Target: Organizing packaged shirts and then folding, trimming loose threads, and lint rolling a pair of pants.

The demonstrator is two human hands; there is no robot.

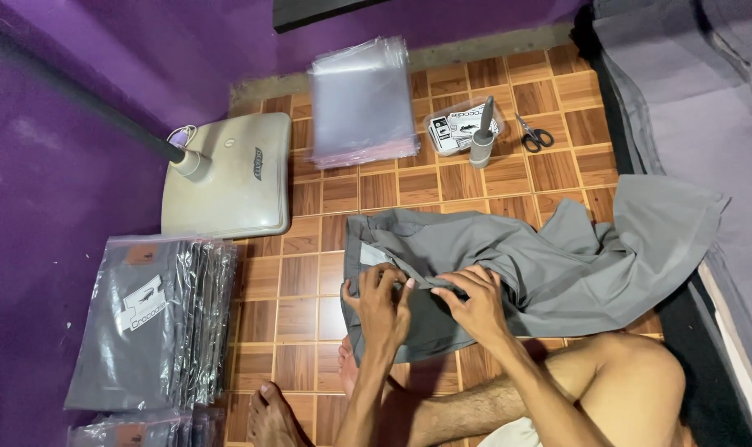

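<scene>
A: Trousers (541, 257), grey, spread on the wood-pattern tile floor (310, 290) in front of the seated person, waistband end nearest the hands, legs trailing off to the right in loose folds.

B: Hands?

A: Left hand (382, 300) lies on the waistband corner, fingers curled and nipping the cloth edge. Right hand (475, 300) sits just beside it, fingers bent, pinching the same band; the two nearly touch.

B: So the step looks like squaring up the waist before folding. What makes it go well?

A: My judgement: match the two waistband edges flush, keep both pinches firm, then smooth outward so the rumpled legs lie flat.

B: Anything nearby worth noting?

A: Stack of clear bags (364, 103) at the back, bagged dark garments (157, 319) piled at left, fan base (227, 178) between them. Scissors (536, 136) and a grey-handled roller tool (482, 141) stand well apart from the cloth.
</scene>
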